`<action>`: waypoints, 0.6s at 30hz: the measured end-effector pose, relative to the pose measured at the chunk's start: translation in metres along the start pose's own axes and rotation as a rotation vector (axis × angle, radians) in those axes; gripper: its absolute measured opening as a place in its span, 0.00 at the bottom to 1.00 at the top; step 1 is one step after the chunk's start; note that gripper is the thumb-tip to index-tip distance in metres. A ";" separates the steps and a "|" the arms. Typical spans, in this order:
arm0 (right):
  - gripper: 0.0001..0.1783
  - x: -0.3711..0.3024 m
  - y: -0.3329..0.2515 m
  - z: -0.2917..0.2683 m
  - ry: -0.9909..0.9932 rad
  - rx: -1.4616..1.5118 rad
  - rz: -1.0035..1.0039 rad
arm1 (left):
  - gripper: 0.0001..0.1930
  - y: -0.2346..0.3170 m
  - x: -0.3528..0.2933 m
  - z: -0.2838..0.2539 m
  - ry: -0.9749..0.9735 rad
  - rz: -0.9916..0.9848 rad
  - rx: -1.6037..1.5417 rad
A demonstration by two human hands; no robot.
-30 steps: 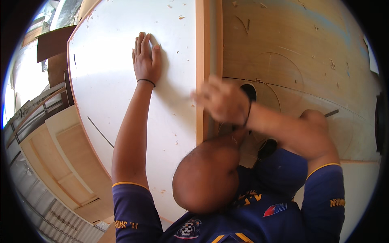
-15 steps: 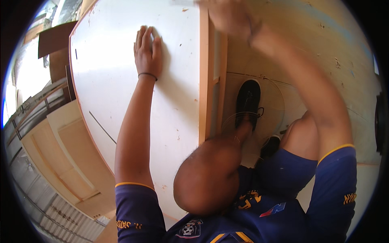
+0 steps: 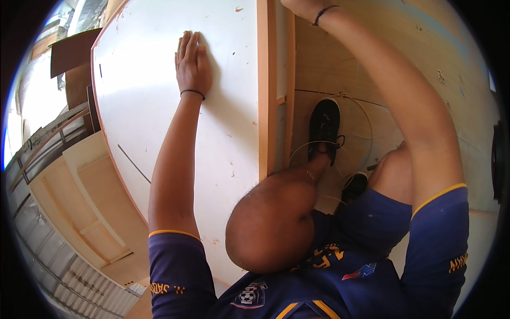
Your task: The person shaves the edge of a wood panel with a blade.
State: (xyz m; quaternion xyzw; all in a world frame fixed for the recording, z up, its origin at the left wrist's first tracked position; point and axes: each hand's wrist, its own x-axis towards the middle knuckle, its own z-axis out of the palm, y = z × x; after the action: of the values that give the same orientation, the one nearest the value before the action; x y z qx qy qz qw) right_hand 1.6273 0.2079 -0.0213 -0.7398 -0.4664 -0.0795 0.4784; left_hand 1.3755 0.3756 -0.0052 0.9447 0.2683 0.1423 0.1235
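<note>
A large white board point(image 3: 138, 106) with a wood-coloured edge strip point(image 3: 264, 95) lies in front of me. My left hand point(image 3: 192, 64) rests flat on it, palm down, fingers straight, holding nothing; a thin black band circles the wrist. My right arm stretches far forward along the right side of the edge strip. My right hand point(image 3: 302, 6) is cut off by the top of the picture, so only its heel and a black wristband show. Whether it holds anything is hidden.
A black shoe point(image 3: 324, 126) stands on the plywood floor point(image 3: 435, 64) to the right of the board, among thin curved lines. Light wooden panels point(image 3: 79, 191) and corrugated metal sheet point(image 3: 58, 266) lie at the left. A dark brown board point(image 3: 71, 53) is at the upper left.
My right hand has gone from beside the edge strip in mid-picture up and away to the top edge, the arm now stretched out. My left hand has stayed flat on the board.
</note>
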 end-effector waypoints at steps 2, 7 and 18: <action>0.17 -0.035 0.019 0.017 -0.080 -0.079 -0.057 | 0.22 0.003 0.004 0.007 0.006 0.037 -0.008; 0.19 -0.166 -0.145 -0.030 -0.223 0.231 -0.171 | 0.23 -0.001 -0.006 -0.010 0.025 0.036 0.041; 0.17 -0.039 -0.033 -0.012 -0.019 0.051 0.004 | 0.22 -0.001 0.001 0.001 0.011 0.020 -0.013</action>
State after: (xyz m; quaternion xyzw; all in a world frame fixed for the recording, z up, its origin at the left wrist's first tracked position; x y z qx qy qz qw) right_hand 1.5845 0.1786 -0.0161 -0.7290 -0.4715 -0.0596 0.4927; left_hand 1.3763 0.3769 -0.0063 0.9458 0.2586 0.1505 0.1266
